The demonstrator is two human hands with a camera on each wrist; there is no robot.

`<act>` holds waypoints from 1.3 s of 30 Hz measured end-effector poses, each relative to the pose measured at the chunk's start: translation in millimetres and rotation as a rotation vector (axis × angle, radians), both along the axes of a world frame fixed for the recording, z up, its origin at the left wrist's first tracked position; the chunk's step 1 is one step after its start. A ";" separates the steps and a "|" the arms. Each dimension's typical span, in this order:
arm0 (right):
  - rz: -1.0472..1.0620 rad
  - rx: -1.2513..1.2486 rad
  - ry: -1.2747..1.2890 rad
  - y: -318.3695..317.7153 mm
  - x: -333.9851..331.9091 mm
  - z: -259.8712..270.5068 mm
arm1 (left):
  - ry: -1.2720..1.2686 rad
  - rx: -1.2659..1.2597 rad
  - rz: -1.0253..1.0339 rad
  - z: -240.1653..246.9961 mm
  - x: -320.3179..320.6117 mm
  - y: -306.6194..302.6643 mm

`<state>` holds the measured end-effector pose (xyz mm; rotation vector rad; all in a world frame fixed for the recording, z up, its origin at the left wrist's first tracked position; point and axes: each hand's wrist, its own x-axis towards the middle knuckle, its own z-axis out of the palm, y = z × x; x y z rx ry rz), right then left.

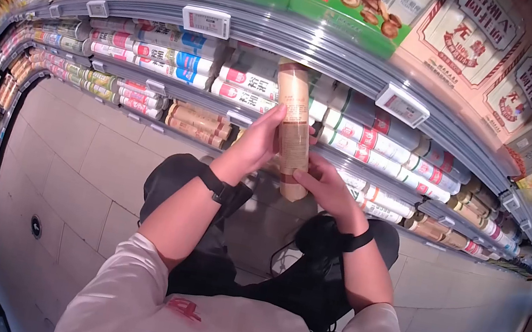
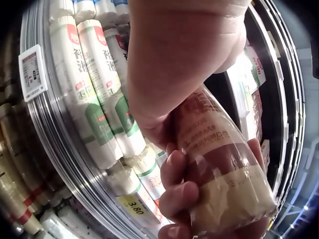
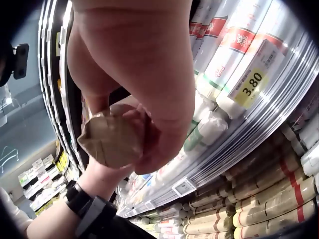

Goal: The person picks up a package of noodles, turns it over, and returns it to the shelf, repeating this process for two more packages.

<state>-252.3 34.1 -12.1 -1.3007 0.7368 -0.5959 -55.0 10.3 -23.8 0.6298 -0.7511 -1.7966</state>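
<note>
Here the person holds a long brown pack (image 1: 292, 117) upright in both hands, just in front of the shelf (image 1: 342, 55) and level with its rows of white rolls (image 1: 357, 136). The pack touches neither the shelf nor the rolls.

The left hand (image 1: 257, 142) is wrapped round the pack's middle, with its fingers curled to the far side. The right hand (image 1: 327, 187) grips the lower end. In the left wrist view its fingers (image 2: 179, 191) lie side by side, pressed together and curled against the wrapper. From the right wrist view the folded bottom of the pack (image 3: 112, 139) sits in that palm.

The pack is a slim cylinder in a glossy film. It probably weighs little and feels stiff, but it may be brittle inside if the contents are dry. The smooth wrapper could slide through a loose grip. A hold round the middle with a second hand under the end, as now, looks the safest way to carry it. A yellow price tag (image 2: 133, 204) hangs on the shelf edge just below the rolls.
</note>
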 end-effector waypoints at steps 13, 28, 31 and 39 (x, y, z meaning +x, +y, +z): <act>-0.250 -0.006 -0.081 -27.3 10.1 -4.0 | 0.042 0.065 0.000 1.3 -3.7 4.4; -0.219 0.057 -0.117 -31.3 25.4 -11.9 | -0.039 -0.007 -0.039 -3.8 10.9 6.0; -0.223 0.062 -0.132 -31.2 26.3 -13.9 | -0.041 0.015 -0.024 -8.9 12.6 4.2; -0.213 0.056 -0.136 -32.1 26.6 -18.3 | -0.103 0.002 0.010 -11.2 11.8 5.2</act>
